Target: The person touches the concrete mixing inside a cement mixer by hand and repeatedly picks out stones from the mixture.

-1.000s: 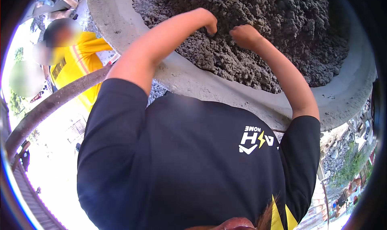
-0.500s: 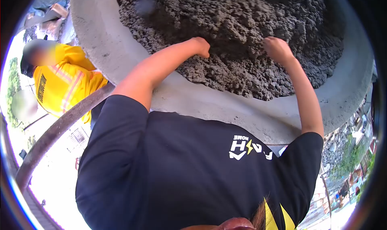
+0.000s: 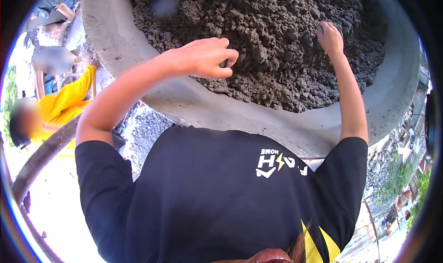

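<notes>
A wide round basin with a grey, cement-coated rim (image 3: 194,97) is filled with dark, lumpy wet concrete mix (image 3: 277,88). Over the left part of the mix is my left hand (image 3: 210,58), its fingers loosely curled and a gap between thumb and forefinger. I see nothing held in it. Farther right and higher up, my right hand (image 3: 331,39) is closed like a fist above the mix. Its fingertips are turned away, so what they hold, if anything, is hidden.
A person in a yellow jacket (image 3: 60,104) is at the left, beyond a curved brown bar (image 3: 41,161). Another person (image 3: 54,60) is partly visible above. Gravel (image 3: 383,164) and green plants (image 3: 394,184) lie outside the basin at the right.
My left hand has lifted toward the camera and its thumb and forefinger have parted. My right hand has moved up and slightly right. The person in yellow has shifted left and bent lower.
</notes>
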### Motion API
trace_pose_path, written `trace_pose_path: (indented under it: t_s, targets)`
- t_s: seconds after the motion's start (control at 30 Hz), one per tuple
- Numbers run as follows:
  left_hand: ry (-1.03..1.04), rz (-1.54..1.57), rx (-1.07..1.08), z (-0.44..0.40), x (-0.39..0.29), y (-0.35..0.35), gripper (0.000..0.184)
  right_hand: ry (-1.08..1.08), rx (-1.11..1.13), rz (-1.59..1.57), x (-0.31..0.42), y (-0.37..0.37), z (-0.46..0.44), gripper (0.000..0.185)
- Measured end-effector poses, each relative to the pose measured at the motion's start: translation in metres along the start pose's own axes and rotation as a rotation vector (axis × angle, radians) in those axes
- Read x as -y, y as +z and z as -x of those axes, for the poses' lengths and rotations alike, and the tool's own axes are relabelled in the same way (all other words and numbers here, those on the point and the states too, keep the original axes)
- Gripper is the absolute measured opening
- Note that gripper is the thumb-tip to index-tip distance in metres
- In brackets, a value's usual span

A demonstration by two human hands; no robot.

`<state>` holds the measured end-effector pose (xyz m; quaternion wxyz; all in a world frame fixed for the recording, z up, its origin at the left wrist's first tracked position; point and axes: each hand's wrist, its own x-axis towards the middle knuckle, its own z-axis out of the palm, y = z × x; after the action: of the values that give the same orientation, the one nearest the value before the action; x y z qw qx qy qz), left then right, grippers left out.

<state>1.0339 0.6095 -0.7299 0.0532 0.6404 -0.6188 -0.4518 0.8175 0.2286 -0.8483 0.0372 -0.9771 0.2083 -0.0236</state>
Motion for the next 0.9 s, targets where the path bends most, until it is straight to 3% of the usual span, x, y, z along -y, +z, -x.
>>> trace_pose_path:
  t_s: [0.07,0.1,0.17,0.27,0.47,0.6,0.73,0.8,0.9]
  targets:
    - [0.028,0.032,-0.215,0.023,-0.016,-0.008,0.020,0.080,-0.043,0.030,-0.009,0.005,-0.007,0.021]
    - [0.021,0.029,-0.213,0.033,-0.020,-0.011,0.020,0.119,-0.038,0.026,-0.011,0.010,-0.010,0.021]
    - [0.035,0.066,-0.432,0.049,-0.022,-0.014,0.017,0.093,-0.036,0.025,-0.015,0.018,-0.011,0.021]
    - [-0.075,0.046,-0.581,0.066,-0.016,0.000,0.017,0.045,0.053,0.036,0.007,0.006,-0.011,0.022]
    - [-0.235,0.214,-0.623,0.080,-0.011,0.018,0.021,-0.167,0.149,-0.241,0.095,-0.053,0.010,0.018]
    - [-0.053,0.339,-0.637,0.084,-0.016,0.013,0.019,-0.175,0.284,-0.590,0.164,-0.103,0.025,0.026]
    - [0.098,0.603,-0.484,0.080,-0.041,0.016,0.021,-0.322,0.383,-0.850,0.237,-0.158,0.049,0.060]
    - [0.184,0.695,-0.479,0.077,-0.051,0.023,0.021,-0.432,0.304,-0.840,0.256,-0.167,0.057,0.063]
    - [0.200,0.709,-0.486,0.079,-0.058,0.033,0.022,-0.492,0.259,-0.795,0.269,-0.171,0.066,0.052]
